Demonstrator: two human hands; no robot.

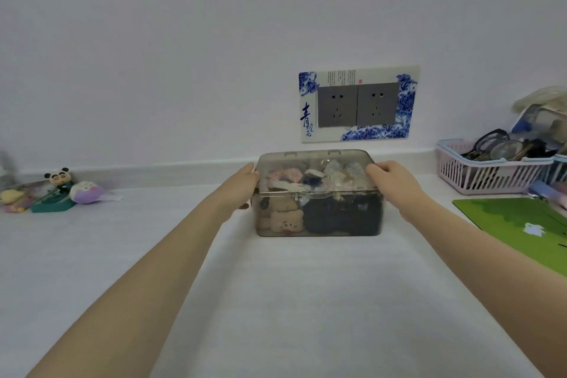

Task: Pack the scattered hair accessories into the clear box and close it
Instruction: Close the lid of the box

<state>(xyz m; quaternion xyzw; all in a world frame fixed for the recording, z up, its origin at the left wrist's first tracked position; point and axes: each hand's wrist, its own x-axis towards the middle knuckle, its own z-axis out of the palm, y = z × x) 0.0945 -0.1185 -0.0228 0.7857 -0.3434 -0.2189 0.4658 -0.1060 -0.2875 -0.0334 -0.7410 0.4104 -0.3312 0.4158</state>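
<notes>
The clear box (317, 228) stands on the white table near the wall, its lid (316, 159) down flat on top. Inside I see several hair accessories: beige bear-shaped clips (283, 218) at the left front, dark scrunchies (343, 215) at the right front, and pale patterned pieces higher up. My left hand (242, 190) holds the box's left end, fingers along the lid edge. My right hand (395, 184) grips the right end, fingers curled over the lid's corner.
Small plush toys and a panda figure (58, 176) lie at the far left by the wall. A pink basket (491, 169) with glasses stands at the right, a green mat (521, 224) in front of it. A double wall socket (357, 104) is above the box.
</notes>
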